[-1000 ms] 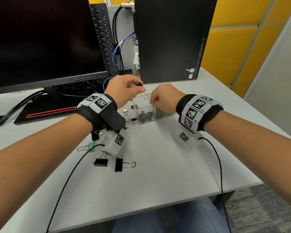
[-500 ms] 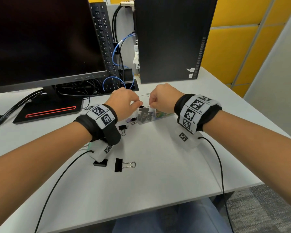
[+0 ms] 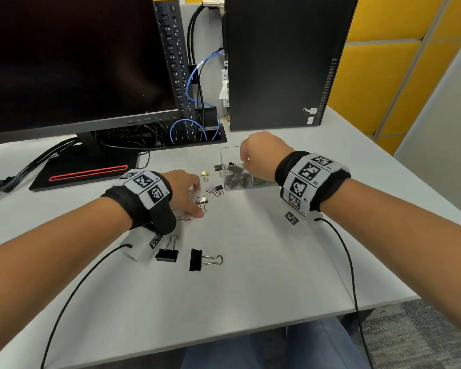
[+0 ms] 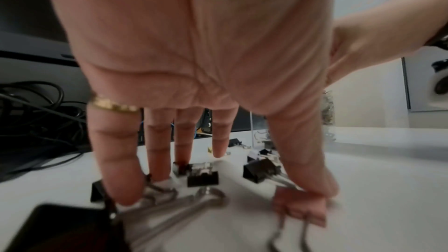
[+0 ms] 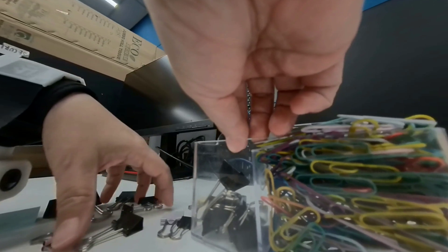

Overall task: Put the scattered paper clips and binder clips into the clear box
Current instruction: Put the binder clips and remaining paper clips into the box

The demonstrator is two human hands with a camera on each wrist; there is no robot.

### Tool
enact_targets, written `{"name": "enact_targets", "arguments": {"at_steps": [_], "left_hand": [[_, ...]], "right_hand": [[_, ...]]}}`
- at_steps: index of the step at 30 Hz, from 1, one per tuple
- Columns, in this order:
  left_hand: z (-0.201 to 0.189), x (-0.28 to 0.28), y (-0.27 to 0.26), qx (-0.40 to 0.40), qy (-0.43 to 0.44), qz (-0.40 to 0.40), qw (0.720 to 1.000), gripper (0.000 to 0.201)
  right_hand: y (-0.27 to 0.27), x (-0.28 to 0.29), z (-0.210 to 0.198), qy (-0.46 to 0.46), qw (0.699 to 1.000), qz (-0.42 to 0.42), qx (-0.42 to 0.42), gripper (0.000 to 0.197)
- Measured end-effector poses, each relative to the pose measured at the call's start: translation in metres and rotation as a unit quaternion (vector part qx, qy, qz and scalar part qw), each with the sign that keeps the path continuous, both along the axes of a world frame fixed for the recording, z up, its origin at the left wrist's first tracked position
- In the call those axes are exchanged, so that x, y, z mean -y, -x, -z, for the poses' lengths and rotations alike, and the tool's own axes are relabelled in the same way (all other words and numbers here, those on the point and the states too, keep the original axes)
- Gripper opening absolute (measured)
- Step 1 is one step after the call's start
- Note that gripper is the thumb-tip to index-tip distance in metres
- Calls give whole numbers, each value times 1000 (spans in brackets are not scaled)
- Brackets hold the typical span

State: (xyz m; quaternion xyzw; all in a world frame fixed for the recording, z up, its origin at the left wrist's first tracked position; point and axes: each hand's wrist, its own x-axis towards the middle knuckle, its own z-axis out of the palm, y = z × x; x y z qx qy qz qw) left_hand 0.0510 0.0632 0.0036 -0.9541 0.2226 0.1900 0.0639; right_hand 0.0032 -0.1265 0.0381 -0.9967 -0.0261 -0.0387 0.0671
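The clear box (image 3: 225, 159) stands mid-table, with black binder clips (image 5: 233, 178) in its left compartment and coloured paper clips (image 5: 351, 179) in its right. My right hand (image 3: 246, 162) pinches the box's top rim between thumb and fingers. My left hand (image 3: 194, 199) is spread over loose clips left of the box. Its straight fingers touch black clips, and its thumb rests on a pink binder clip (image 4: 300, 210). A gold clip (image 3: 204, 173), a lilac clip (image 3: 210, 189) and small black clips (image 3: 218, 187) lie between hand and box.
Two larger black binder clips (image 3: 167, 254) (image 3: 196, 259) lie nearer me, by my left wrist. A monitor (image 3: 72, 62) with its stand and cables stands at the back left. A black computer tower (image 3: 285, 62) rises behind the box. Wrist cables trail over the table's front edge.
My left hand has come down from above the box, left and toward me, onto the loose clips on the table. My right hand has stayed at the box rim.
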Motion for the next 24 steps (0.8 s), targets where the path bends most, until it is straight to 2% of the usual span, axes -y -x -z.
{"name": "enact_targets", "arguments": {"at_steps": [4, 9, 13, 16, 24], "left_hand": [[3, -1, 4, -5, 59, 18, 998, 45], [2, -4, 5, -3, 74, 41, 996, 12], [-1, -6, 7, -14, 76, 53, 996, 10], [-2, -9, 7, -18, 83, 52, 995, 11], [-2, -17, 5, 4, 104, 40, 994, 8]], "right_hand": [[8, -23, 1, -10, 997, -56, 43, 21], [6, -54, 21, -13, 991, -120, -55, 26], [3, -68, 28, 91, 978, -139, -127, 20], [1, -75, 31, 126, 966, -138, -176, 34], [1, -73, 34, 126, 968, -149, -159, 30]]}}
